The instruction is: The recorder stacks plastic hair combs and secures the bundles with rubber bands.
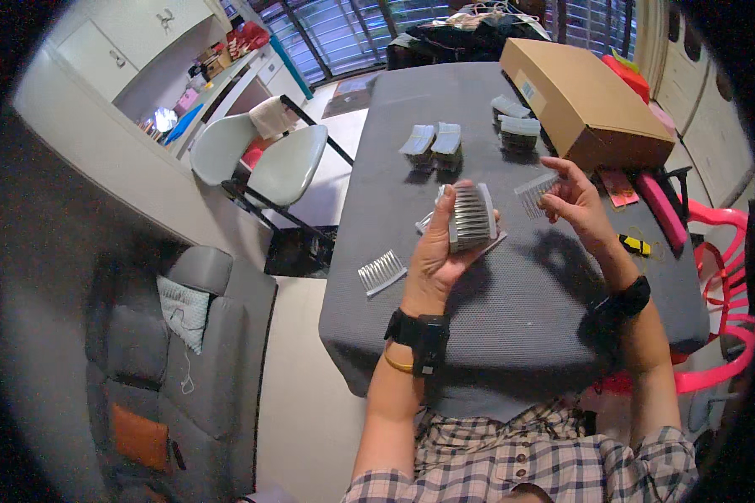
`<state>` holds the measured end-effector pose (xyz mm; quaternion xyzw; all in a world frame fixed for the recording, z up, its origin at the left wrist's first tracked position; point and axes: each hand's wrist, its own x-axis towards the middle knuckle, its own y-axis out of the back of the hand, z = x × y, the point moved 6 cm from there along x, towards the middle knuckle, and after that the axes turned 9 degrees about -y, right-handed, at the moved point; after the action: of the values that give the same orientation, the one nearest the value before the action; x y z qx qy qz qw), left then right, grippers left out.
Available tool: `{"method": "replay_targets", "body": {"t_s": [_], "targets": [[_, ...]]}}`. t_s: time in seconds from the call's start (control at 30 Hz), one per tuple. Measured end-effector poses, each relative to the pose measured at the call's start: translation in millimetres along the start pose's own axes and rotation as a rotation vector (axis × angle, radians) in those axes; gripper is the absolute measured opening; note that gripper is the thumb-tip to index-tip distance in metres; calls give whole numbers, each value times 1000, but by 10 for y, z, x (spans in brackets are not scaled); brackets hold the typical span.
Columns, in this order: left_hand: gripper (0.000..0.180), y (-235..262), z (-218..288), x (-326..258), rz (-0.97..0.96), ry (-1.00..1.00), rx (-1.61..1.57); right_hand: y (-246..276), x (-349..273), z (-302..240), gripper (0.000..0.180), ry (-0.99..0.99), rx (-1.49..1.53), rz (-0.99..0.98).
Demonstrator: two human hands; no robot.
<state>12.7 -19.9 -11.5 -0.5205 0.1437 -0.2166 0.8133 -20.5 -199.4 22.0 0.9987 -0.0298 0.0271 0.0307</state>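
1. Two hands work above a grey-covered bench (495, 352), each one holding clear plastic pieces in the form of a comb.
2. The left hand (441, 258) is curled around a comb stack (473, 220); the thumb presses along the left side of it, and the palm is below. The stack stands up from this hand, with the teeth showing in rows.
3. The right hand (585, 214) is pinching a single comb (532, 196) between thumb and index finger. This comb is to the left of the hand, at the fingertips, and to the right of the stack, apart from it.
4. One loose comb (382, 272) lies on the bench, to the left of the left hand and not touching it.
5. Farther than both hands, paired bundles (447, 142) stand side by side, and other bundles (519, 132) are near the cardboard box (583, 88).
6. A yellow and black cutter (635, 245) lies beside the right forearm.
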Motion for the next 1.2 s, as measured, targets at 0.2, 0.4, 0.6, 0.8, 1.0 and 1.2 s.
{"method": "replay_targets", "body": {"t_s": [0.2,0.4,0.6,0.8,1.0,1.2], "targets": [[38,41,-228,-6,55,154,247,-192,-65,-63,43,-52,140,-217],[46,-14,-266,-38,-37,189,208,-313,-97,1,21,-74,305,-257],[51,-87,-344,-77,-97,234,271,-300,-152,-163,20,-37,301,-370],[59,-81,-466,-175,-94,346,376,-377,-199,-258,16,89,24,-436],[61,-155,-527,-202,-175,360,400,-355,-170,-266,17,344,-219,-440],[62,-152,-562,-206,-148,404,352,-361,-198,-317,23,402,-338,-394]]}}
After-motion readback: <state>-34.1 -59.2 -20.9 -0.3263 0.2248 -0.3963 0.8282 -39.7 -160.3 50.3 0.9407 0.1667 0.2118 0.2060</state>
